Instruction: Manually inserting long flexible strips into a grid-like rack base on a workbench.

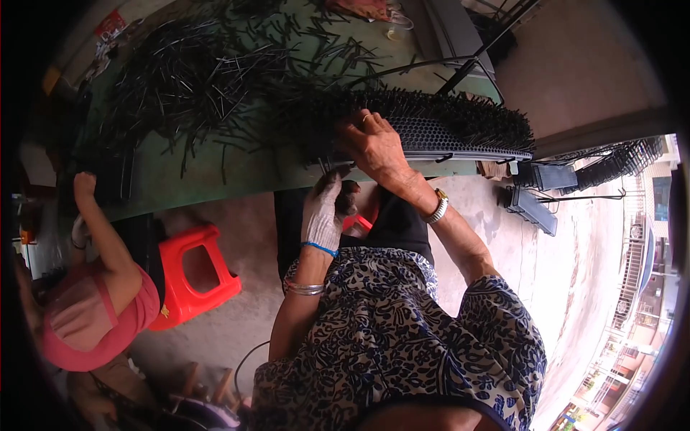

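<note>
A long, curved black panel [431, 135] with rows of small holes lies along the near edge of the green table, and short black sticks [489, 123] stand up densely in its far part. My right hand [377, 147], bare, with a ring and a watch, reaches over the left part of this panel. Its fingers are bent together, and what they pinch is hidden. My left hand [323, 210], in a greyish knitted glove, is at the table edge just below the panel's left end. Its darkened fingertips are closed together on something too small to name.
A big heap of loose black sticks [208, 86] covers the far left of the green table [162, 179]. A red plastic stool [194, 269] stands at the left beside a co-worker in a pink top [100, 309]. Dark metal racks [532, 208] stand on the floor at right.
</note>
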Available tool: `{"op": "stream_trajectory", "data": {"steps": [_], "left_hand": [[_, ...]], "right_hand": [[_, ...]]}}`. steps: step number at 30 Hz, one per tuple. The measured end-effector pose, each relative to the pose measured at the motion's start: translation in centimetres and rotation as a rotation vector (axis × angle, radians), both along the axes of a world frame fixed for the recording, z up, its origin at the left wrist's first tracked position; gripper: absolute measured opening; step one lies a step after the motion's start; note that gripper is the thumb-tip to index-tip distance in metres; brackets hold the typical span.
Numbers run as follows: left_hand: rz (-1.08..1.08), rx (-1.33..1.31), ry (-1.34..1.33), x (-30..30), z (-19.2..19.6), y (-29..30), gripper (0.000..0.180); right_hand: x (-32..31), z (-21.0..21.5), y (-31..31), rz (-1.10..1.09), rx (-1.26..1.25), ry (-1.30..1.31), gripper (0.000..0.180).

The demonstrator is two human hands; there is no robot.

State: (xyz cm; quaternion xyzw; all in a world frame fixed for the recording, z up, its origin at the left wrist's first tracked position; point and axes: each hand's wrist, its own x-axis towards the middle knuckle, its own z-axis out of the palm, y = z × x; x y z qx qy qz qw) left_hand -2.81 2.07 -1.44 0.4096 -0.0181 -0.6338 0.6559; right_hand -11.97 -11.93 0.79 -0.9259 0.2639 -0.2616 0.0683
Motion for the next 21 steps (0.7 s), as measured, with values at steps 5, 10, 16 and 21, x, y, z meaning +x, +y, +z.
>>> {"op": "stream_trajectory", "data": {"steps": [5,10,16,21], "left_hand": [[0.006,-0.011,0.010,0.6,0.0,0.0,0.028],[0.043,-0.017,-0.006,0.3,0.5,-0.1,0.026],[-0.028,-0.005,-0.079,-0.4,1.8,-1.9,0.024],[-0.034,0.092,0.012,-0.7,0.2,-3.3,0.022]], "right_hand": [[-1.3,-1.9,0.2,0.149,-0.025,0.074,0.032],[-2.5,-1.7,0.5,0.234,-0.141,-0.028,0.035],[-2.9,2.5,-0.9,-0.070,0.080,-0.478,0.014],[-2.2,2.5,-2.2,-0.161,0.260,-0.593,0.011]]}}
